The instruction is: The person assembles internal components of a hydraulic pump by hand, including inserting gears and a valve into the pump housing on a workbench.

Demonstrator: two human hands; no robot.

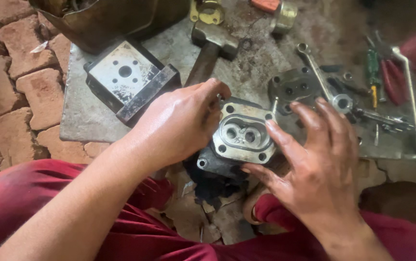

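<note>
Sitting cross-legged in red trousers, this person has a metal pump housing (240, 137) between both hands, right at the near edge of the grey slab (87, 116) they're using as a desk. Left hand (179, 123) wraps the housing from 9 o'clock, grip closed around its side with the fingertips curled over the top edge. Right hand (314, 164) comes in from 3 o'clock, fingers spread fairly wide, index laid along the rim and thumb tucked under the lower corner. So both hands are on it, steadying more than squeezing, I'd say.

How far along? My guess is it's mid-teardown or mid-rebuild. The housing's top face is bare: figure-eight bore open, bolt holes around it empty. A matching cover plate (295, 87) lies off at 1 o'clock, apart from the housing, with a ring spanner (320, 77) lying across it. So nothing is bolted together at present.

Other stuff around: a hammer (212, 48) at 12 o'clock, a square steel block (126, 79) at 10 o'clock, red-handled pliers (392, 79) and a green screwdriver (373, 72) out at 2 o'clock. Brick paving (19, 92) off to the left.
</note>
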